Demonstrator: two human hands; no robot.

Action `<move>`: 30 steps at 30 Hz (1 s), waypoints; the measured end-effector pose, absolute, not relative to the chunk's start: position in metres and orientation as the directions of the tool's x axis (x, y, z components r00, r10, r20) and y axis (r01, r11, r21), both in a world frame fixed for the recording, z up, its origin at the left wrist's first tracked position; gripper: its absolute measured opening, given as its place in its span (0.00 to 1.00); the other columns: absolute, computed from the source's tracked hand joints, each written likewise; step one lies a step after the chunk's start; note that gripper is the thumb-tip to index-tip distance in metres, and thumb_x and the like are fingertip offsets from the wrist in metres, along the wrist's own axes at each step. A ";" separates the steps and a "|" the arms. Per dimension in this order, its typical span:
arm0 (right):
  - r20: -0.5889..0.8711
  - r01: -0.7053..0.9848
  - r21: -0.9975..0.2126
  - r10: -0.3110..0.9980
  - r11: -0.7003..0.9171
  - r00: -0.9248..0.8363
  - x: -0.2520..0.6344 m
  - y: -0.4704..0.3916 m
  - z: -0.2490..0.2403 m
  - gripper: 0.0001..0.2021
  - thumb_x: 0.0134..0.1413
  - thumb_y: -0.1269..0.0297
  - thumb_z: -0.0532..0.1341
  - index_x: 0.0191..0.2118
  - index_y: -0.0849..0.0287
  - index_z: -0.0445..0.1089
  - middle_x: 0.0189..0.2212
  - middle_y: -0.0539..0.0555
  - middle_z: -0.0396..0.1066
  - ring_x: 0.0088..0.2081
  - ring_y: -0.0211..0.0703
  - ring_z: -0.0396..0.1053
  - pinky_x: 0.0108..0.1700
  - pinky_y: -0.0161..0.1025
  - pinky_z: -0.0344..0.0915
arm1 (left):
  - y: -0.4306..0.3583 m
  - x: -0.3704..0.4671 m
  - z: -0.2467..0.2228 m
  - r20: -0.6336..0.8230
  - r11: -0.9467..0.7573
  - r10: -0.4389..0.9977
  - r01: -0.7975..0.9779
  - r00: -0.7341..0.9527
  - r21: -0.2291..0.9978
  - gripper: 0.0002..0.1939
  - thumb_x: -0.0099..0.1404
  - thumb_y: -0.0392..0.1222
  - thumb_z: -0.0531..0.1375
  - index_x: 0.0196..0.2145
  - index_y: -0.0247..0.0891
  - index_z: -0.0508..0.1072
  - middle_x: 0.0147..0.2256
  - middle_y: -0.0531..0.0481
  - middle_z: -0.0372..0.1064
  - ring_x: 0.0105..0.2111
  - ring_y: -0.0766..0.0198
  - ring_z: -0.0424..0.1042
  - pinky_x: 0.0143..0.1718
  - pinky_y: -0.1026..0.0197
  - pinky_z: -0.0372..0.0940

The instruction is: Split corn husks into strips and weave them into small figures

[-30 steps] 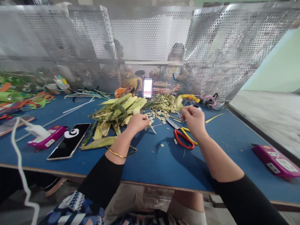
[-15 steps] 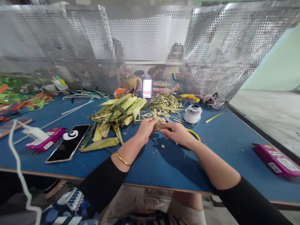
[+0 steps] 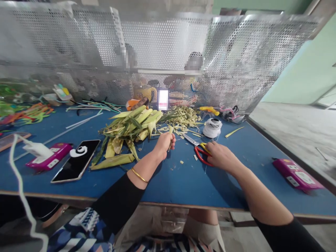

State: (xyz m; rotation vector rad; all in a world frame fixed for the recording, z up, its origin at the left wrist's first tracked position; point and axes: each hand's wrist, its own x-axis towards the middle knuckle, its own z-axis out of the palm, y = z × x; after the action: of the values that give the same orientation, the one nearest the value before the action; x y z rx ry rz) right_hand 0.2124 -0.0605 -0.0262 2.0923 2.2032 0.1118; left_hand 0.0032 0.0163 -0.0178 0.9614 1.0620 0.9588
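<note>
My left hand (image 3: 165, 142) is closed around a narrow strip of corn husk (image 3: 171, 130), whose pale end sticks up above the fingers. To the right, my right hand (image 3: 222, 154) grips the handles of a pair of scissors (image 3: 195, 142) with one red and one yellow loop. The scissors lie on the blue table (image 3: 183, 185), blades pointing away and to the left. Close by on the left is a heap of corn husks (image 3: 139, 120). Cut husk scraps (image 3: 183, 116) are piled behind my hands. A spool of white string (image 3: 212, 128) stands beyond the scissors.
A black phone (image 3: 76, 162) and a magenta power strip (image 3: 49, 155) with a white plug lie on the left. Another magenta power strip (image 3: 296, 175) is at the right. Perforated metal panels (image 3: 165, 42) close off the back, and a yellow tool (image 3: 209, 110) lies before them.
My right hand has left the husk and moved right onto the scissors, shifting their handles into view. My left hand keeps the husk strip. The view has turned slightly right.
</note>
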 end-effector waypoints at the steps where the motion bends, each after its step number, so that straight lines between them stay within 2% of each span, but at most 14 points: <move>1: -0.029 0.993 0.088 0.997 0.079 -0.077 0.216 -0.066 -0.026 0.11 0.47 0.74 0.55 0.38 0.61 0.68 0.36 0.59 0.71 0.35 0.46 0.70 0.33 0.37 0.57 | 0.016 0.003 -0.018 -0.250 0.285 0.943 -0.151 0.219 0.947 0.07 0.55 0.31 0.54 0.22 0.38 0.61 0.17 0.58 0.56 0.15 0.73 0.54 0.18 0.68 0.51; 6: -0.003 0.977 -0.141 0.987 0.159 -0.161 0.245 -0.105 -0.027 0.17 0.45 0.75 0.54 0.43 0.57 0.69 0.38 0.54 0.72 0.37 0.44 0.70 0.38 0.37 0.62 | 0.014 0.004 -0.021 -0.198 0.210 0.945 -0.019 0.260 0.978 0.05 0.56 0.38 0.57 0.24 0.38 0.65 0.16 0.62 0.46 0.15 0.73 0.44 0.19 0.66 0.41; 10: 0.039 0.983 -0.139 0.993 0.118 -0.113 0.274 -0.116 -0.029 0.19 0.44 0.77 0.55 0.43 0.56 0.70 0.40 0.55 0.73 0.41 0.46 0.72 0.41 0.39 0.65 | 0.012 0.009 -0.027 -0.107 0.074 0.962 0.139 0.249 0.988 0.08 0.53 0.42 0.61 0.23 0.39 0.66 0.16 0.62 0.49 0.17 0.72 0.46 0.21 0.64 0.42; 12: 0.114 0.986 -0.140 0.991 0.091 -0.075 0.279 -0.105 -0.027 0.16 0.47 0.76 0.56 0.42 0.57 0.72 0.41 0.56 0.73 0.40 0.47 0.72 0.41 0.40 0.66 | 0.011 0.011 -0.028 -0.081 0.042 0.967 0.163 0.243 0.986 0.07 0.53 0.42 0.61 0.23 0.39 0.66 0.16 0.61 0.50 0.18 0.71 0.47 0.22 0.64 0.43; 16: 0.281 0.956 -0.246 0.956 0.161 -0.088 0.258 -0.058 -0.023 0.10 0.59 0.66 0.58 0.45 0.55 0.73 0.46 0.57 0.71 0.44 0.47 0.72 0.46 0.42 0.68 | 0.013 0.009 -0.028 -0.071 0.035 0.967 0.147 0.246 0.988 0.07 0.53 0.42 0.60 0.22 0.38 0.66 0.16 0.62 0.49 0.18 0.72 0.47 0.23 0.64 0.43; 19: 0.257 0.947 -0.277 0.962 0.163 -0.091 0.235 -0.019 -0.028 0.15 0.63 0.58 0.58 0.52 0.58 0.68 0.52 0.57 0.68 0.47 0.46 0.69 0.49 0.49 0.70 | 0.014 0.007 -0.029 -0.085 0.049 0.967 0.157 0.239 0.986 0.07 0.53 0.42 0.60 0.22 0.37 0.67 0.16 0.61 0.50 0.18 0.72 0.47 0.23 0.64 0.43; 21: 0.239 0.942 -0.289 0.966 0.170 -0.101 0.226 0.001 -0.035 0.17 0.62 0.58 0.59 0.54 0.60 0.67 0.52 0.57 0.68 0.48 0.48 0.69 0.48 0.50 0.70 | 0.014 0.006 -0.030 -0.094 0.058 0.969 0.156 0.230 0.986 0.08 0.53 0.41 0.61 0.21 0.37 0.67 0.16 0.61 0.50 0.18 0.72 0.48 0.23 0.64 0.44; 28: 0.149 0.928 -0.334 0.982 0.163 -0.119 0.228 0.026 -0.048 0.18 0.62 0.58 0.60 0.54 0.60 0.66 0.53 0.58 0.67 0.49 0.48 0.69 0.49 0.51 0.70 | 0.010 0.009 -0.028 -0.186 0.159 0.939 0.115 0.290 0.981 0.06 0.56 0.40 0.61 0.26 0.35 0.70 0.16 0.62 0.49 0.16 0.74 0.45 0.21 0.64 0.40; 30: 0.122 0.926 -0.345 0.986 0.152 -0.116 0.229 0.025 -0.047 0.15 0.63 0.59 0.58 0.51 0.60 0.68 0.48 0.57 0.70 0.44 0.45 0.71 0.45 0.46 0.70 | 0.009 0.009 -0.026 -0.222 0.204 0.928 0.090 0.298 0.975 0.06 0.58 0.40 0.61 0.27 0.35 0.69 0.17 0.62 0.48 0.16 0.75 0.44 0.20 0.64 0.39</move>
State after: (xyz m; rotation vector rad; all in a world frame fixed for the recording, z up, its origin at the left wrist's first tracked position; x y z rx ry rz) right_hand 0.2286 0.0253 -0.0473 2.2651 2.6054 -0.3216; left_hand 0.0088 0.0090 -0.0259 1.2206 1.1133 0.7967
